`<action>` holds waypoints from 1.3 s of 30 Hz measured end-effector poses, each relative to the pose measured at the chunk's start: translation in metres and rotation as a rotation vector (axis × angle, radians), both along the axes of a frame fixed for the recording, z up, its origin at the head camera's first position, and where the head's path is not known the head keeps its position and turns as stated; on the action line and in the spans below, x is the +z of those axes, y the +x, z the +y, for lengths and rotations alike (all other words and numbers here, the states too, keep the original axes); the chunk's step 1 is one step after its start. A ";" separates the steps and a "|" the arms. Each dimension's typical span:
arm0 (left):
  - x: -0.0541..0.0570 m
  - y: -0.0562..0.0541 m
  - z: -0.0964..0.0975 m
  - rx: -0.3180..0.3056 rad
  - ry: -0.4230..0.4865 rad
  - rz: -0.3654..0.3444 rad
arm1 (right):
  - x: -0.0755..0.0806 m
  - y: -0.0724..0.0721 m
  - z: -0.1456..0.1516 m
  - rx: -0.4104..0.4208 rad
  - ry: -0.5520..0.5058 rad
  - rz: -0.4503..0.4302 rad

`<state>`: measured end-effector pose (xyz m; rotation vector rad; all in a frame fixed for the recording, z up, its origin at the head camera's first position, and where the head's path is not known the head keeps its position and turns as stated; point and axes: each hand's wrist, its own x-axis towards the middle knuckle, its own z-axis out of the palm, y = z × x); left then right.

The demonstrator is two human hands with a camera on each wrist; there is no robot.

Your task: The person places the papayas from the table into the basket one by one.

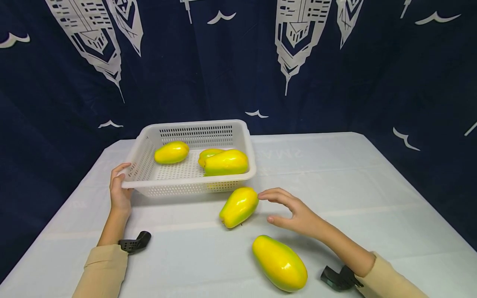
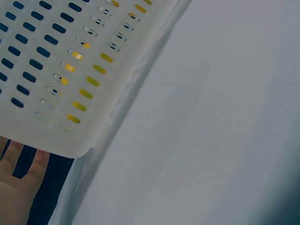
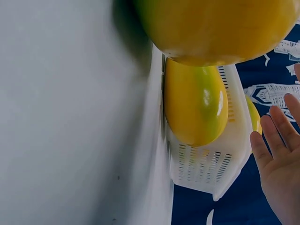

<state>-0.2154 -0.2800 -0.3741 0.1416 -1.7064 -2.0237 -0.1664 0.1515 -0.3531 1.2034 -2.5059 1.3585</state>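
Observation:
A white plastic basket point(image 1: 197, 181) stands on the table with three yellow-green papayas inside: one papaya point(image 1: 172, 152) at the left, two together at the right, the front papaya point(image 1: 226, 162) partly covering the other. My left hand point(image 1: 121, 192) grips the basket's front left corner. Just in front of the basket lies another papaya point(image 1: 239, 207). Beside it, my right hand point(image 1: 294, 211) has fingers apart and thumb spread, its fingertips close to the fruit; whether they touch cannot be told. Nearer to me lies one more papaya point(image 1: 280, 263), which looms large in the right wrist view.
A white cloth covers the table point(image 1: 179, 256). Behind it hangs a dark blue curtain point(image 1: 208, 74) with white printed buildings and birds. Black devices are strapped on both wrists, one device point(image 1: 135, 242) on the left and another device point(image 1: 340, 278) on the right.

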 end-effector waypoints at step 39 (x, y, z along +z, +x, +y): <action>0.001 0.000 0.000 -0.014 0.042 0.018 | -0.010 0.031 0.015 0.200 0.202 -0.191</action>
